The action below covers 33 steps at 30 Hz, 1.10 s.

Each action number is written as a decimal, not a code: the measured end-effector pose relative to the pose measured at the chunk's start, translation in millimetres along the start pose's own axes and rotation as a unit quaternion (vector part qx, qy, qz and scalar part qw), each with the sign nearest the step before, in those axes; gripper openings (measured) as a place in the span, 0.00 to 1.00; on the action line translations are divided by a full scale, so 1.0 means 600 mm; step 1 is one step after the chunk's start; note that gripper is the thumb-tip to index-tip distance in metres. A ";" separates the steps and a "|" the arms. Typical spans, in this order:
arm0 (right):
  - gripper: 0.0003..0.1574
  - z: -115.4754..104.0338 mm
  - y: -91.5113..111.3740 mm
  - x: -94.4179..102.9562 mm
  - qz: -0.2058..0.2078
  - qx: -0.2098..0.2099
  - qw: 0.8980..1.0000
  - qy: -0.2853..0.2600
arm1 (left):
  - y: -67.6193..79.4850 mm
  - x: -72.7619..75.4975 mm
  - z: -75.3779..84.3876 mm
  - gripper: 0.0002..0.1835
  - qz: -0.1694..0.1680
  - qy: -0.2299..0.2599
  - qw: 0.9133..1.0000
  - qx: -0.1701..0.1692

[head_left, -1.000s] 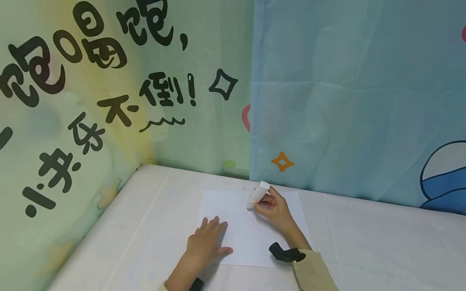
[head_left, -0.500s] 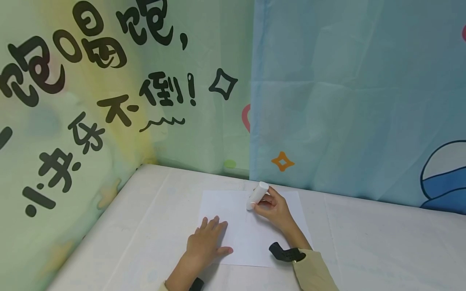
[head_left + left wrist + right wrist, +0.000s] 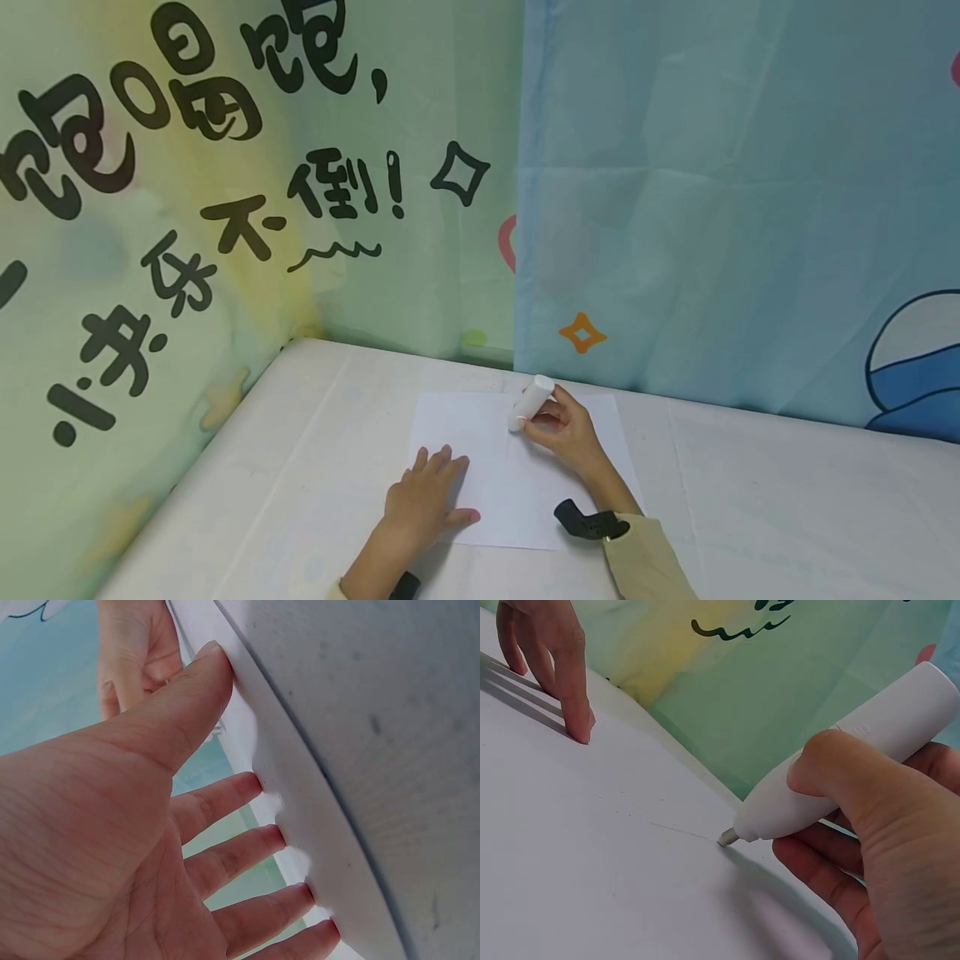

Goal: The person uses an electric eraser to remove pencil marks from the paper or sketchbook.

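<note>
Nearest, the bottom edge cuts off the left sleeve (image 3: 336, 592) to a sliver of cuff, and a black wrist device (image 3: 406, 586) shows only in part beside it. The left hand (image 3: 426, 500) has its fingers straight and spread apart, the tips touching a sheet of white paper (image 3: 517, 508), whose smooth, thin surface is partly covered by both hands. The khaki right sleeve (image 3: 648, 558), also cut off below, leads to the right hand (image 3: 567, 429), its thumb and fingers clamped on a white electric eraser (image 3: 532, 401). That tool sits at the far part of the sheet, tilted, with its tip on the paper; the body is a glossy rounded cylinder tapering to a narrow grey tip (small raised marks on its side are too faint to read). The tip meets the end of a faint grey line (image 3: 679, 831), near tiny specks too small to identify. Around the sheet, the whitish worktop (image 3: 300, 500) shows long creases. Behind hang a green backdrop (image 3: 420, 308) with thick black lettering, cropped at the left and top, and a wrinkled blue backdrop (image 3: 712, 208) bearing a cut-off round motif at the right edge.
</note>
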State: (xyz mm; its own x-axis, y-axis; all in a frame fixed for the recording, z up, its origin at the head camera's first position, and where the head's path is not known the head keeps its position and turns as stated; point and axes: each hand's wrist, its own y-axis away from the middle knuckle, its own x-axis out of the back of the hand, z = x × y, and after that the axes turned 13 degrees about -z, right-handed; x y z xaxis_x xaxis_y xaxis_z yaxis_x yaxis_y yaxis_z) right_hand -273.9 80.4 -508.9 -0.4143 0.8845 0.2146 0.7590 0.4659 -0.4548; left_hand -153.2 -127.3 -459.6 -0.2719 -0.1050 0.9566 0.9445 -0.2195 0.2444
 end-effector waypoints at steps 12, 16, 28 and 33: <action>0.33 0.000 -0.001 0.000 0.000 0.017 1.000 -0.005 | -0.001 0.000 0.000 0.37 -0.003 0.008 1.000 0.003; 0.33 0.002 -0.001 0.000 -0.005 0.020 1.000 -0.005 | -0.001 0.000 -0.001 0.37 -0.001 0.013 1.000 0.000; 0.31 0.000 0.000 0.000 -0.005 0.011 1.000 -0.002 | 0.000 0.001 0.000 0.37 -0.010 0.015 1.000 0.004; 0.31 0.000 0.000 0.000 -0.011 0.017 1.000 -0.003 | -0.001 -0.001 -0.001 0.37 -0.008 0.020 1.000 0.005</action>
State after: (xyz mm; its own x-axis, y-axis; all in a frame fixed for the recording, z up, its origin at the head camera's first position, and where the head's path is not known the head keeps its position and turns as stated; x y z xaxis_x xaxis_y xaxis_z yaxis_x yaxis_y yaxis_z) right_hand -273.9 80.5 -509.2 -0.4343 0.8734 0.2205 0.7314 0.4848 -0.4796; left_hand -153.6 -127.8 -460.4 -0.2946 -0.1401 0.9453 0.9416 -0.2117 0.2621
